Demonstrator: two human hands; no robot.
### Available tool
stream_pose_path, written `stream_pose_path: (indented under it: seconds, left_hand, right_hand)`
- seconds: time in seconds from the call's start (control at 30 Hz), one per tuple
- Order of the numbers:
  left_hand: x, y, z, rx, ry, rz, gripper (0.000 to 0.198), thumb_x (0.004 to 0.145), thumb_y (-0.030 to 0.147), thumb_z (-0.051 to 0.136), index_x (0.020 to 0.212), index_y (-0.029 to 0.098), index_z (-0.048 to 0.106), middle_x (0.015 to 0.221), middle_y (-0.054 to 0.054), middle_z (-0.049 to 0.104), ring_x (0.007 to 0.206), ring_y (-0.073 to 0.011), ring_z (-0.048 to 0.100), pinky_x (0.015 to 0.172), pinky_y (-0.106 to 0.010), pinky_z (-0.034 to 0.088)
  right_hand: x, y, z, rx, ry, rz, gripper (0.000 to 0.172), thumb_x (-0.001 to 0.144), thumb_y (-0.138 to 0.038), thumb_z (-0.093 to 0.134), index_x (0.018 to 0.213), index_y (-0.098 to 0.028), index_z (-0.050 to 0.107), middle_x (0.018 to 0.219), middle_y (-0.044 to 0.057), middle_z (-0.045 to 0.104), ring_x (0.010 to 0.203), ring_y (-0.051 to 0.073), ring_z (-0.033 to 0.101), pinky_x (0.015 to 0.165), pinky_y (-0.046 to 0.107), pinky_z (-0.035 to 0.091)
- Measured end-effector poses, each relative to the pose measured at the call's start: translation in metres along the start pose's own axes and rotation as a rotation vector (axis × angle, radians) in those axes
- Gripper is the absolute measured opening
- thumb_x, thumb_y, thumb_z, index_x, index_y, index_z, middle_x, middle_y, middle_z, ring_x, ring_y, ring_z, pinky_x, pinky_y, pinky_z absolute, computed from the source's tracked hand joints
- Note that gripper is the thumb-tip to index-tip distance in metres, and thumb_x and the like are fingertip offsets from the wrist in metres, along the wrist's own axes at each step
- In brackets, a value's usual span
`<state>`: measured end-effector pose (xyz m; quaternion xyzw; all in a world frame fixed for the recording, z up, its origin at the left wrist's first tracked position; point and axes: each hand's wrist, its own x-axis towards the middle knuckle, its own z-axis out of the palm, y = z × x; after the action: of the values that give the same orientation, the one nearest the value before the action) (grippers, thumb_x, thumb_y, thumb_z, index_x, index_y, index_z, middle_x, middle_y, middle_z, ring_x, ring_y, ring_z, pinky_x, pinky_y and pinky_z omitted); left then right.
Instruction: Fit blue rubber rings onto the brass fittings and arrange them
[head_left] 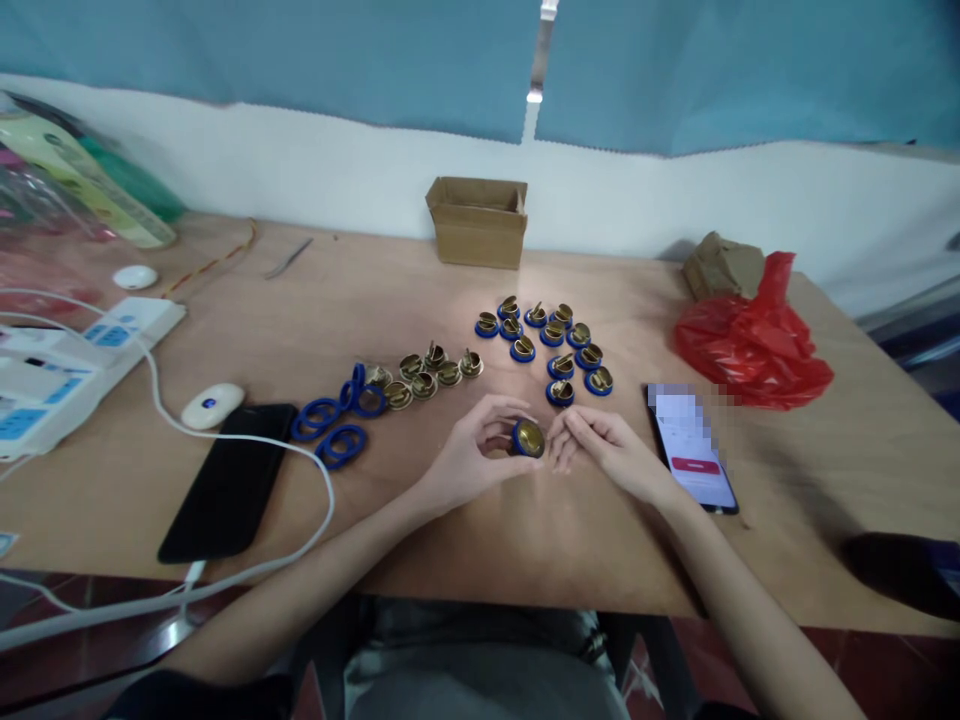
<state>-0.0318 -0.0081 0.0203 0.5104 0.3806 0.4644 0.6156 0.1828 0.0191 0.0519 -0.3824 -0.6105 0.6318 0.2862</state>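
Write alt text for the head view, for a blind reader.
A person's left hand holds a blue-rimmed brass-coloured piece above a table, the right hand close beside it. Similar blue-rimmed pieces, plain brass-coloured pieces and loose blue rings lie between a dark phone and a lit phone.

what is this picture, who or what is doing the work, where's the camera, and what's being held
There is no machine here: you see a person's two bare hands, filmed from a camera worn on their head, looking forward and down. The left hand holds a round brass-coloured piece with blue around its edge. The right hand is close beside it; whether it holds anything is too small to tell. On the table lie loose blue rings, plain brass-coloured pieces and a group of blue-rimmed pieces. Around them are two phones, a cardboard box and a red bag.
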Motion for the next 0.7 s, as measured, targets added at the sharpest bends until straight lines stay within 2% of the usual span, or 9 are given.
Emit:
stream_pose_path:
  seconds: [0.27, 0.4, 0.47, 0.57, 0.7]
  left_hand:
    - [-0.001, -0.004, -0.002, -0.001, -0.063, 0.121, 0.050, 0.070, 0.016, 0.085, 0.114, 0.021, 0.062, 0.117, -0.009, 0.071, 0.109, -0.0224, 0.068, 0.094, -0.036, 0.054]
    - [-0.003, -0.001, -0.001, 0.095, -0.120, 0.149, 0.042, 0.081, 0.014, 0.075, 0.121, 0.020, 0.063, 0.120, -0.010, 0.069, 0.111, -0.0222, 0.067, 0.096, -0.037, 0.054]
    - [-0.003, -0.002, -0.001, 0.213, -0.103, 0.199, 0.043, 0.082, 0.015, 0.074, 0.123, 0.021, 0.063, 0.118, -0.009, 0.069, 0.108, -0.0214, 0.067, 0.095, -0.037, 0.054]
    - [-0.003, -0.005, -0.004, 0.511, -0.016, 0.290, 0.042, 0.081, 0.016, 0.077, 0.120, 0.022, 0.065, 0.115, -0.007, 0.066, 0.100, -0.0201, 0.067, 0.090, -0.036, 0.057]
    - [-0.004, -0.014, -0.009, 0.857, 0.022, 0.385, 0.037, 0.085, 0.019, 0.073, 0.120, 0.022, 0.064, 0.115, -0.008, 0.061, 0.105, -0.0225, 0.065, 0.093, -0.040, 0.058]
  right_hand:
    - [-0.003, 0.001, -0.002, 0.116, 0.013, 0.014, 0.029, 0.086, -0.046, 0.075, 0.079, -0.017, 0.070, 0.067, 0.000, 0.066, 0.055, 0.011, 0.061, 0.056, 0.025, 0.049]
    - [-0.003, -0.002, 0.001, 0.104, 0.070, 0.032, 0.032, 0.083, -0.045, 0.077, 0.072, -0.018, 0.066, 0.061, -0.003, 0.059, 0.054, 0.009, 0.053, 0.056, 0.023, 0.044]
    - [-0.002, -0.002, 0.002, 0.103, 0.118, 0.032, 0.037, 0.086, -0.049, 0.074, 0.070, -0.018, 0.063, 0.059, -0.004, 0.056, 0.053, 0.008, 0.049, 0.055, 0.023, 0.039]
    - [-0.001, 0.000, 0.001, 0.119, 0.195, 0.031, 0.039, 0.089, -0.051, 0.069, 0.070, -0.018, 0.061, 0.057, -0.005, 0.053, 0.051, 0.008, 0.044, 0.054, 0.024, 0.034]
    - [0.000, 0.003, -0.001, 0.133, 0.242, 0.029, 0.038, 0.090, -0.049, 0.069, 0.069, -0.018, 0.059, 0.056, -0.005, 0.051, 0.052, 0.008, 0.043, 0.055, 0.025, 0.032]
